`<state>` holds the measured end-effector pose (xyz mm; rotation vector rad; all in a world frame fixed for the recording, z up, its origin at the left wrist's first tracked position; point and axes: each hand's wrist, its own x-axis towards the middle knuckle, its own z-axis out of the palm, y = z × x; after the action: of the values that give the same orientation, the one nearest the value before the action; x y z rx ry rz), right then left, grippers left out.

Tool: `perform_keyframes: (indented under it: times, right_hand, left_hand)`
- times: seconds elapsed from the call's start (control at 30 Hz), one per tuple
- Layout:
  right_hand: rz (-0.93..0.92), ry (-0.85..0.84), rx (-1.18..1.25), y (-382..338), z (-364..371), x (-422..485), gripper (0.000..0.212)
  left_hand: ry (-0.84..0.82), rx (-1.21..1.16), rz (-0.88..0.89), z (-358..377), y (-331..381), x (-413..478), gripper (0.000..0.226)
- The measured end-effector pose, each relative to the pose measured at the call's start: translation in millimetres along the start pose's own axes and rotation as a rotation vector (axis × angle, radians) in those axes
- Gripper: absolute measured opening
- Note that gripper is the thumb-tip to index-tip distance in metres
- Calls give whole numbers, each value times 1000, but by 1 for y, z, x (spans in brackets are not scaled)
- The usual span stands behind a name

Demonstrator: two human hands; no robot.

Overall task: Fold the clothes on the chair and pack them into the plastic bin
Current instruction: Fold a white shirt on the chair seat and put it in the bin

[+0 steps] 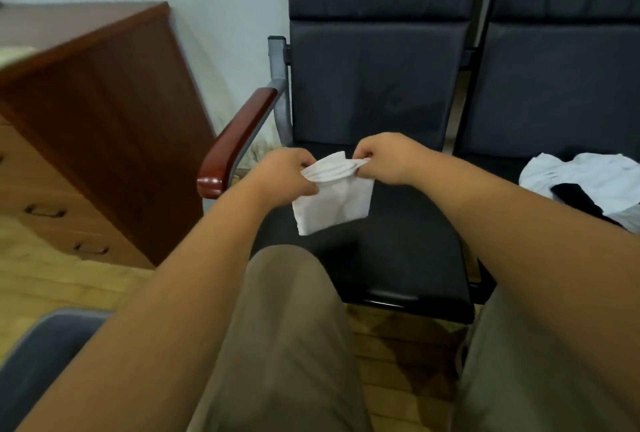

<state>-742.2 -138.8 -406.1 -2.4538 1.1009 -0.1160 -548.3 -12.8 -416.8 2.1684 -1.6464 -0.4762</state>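
White cloth (332, 204) held in the air over the black chair seat (398, 251).
I note left hand (284, 171) and right hand (384, 157) curled on its bunched top edge, flat rectangle hanging; white-and-black pile (588, 182) beside is cut off.

The fingertips of the left hand (284, 171) and right hand (388, 157) are hidden in the top edge of a small folded white cloth (332, 203). A crumpled white garment (595, 182), with a black piece of fabric (575, 197) on it, runs off the right edge. The reddish-brown wooden desk (104, 112) is blurred and cut off at the left.
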Motion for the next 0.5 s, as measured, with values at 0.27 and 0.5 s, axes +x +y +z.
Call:
perform_keyframes:
  times: [0.27,0.5]
  right_hand:
    - [-209,-93,-154,-149,43,14,17]
    - [-465,-216,-271,-260,138,12,20]
  left_hand:
    - [191,-59,-247,-64,-77,-107,27]
    - [209,-112,-496,-64,-171,-216,20]
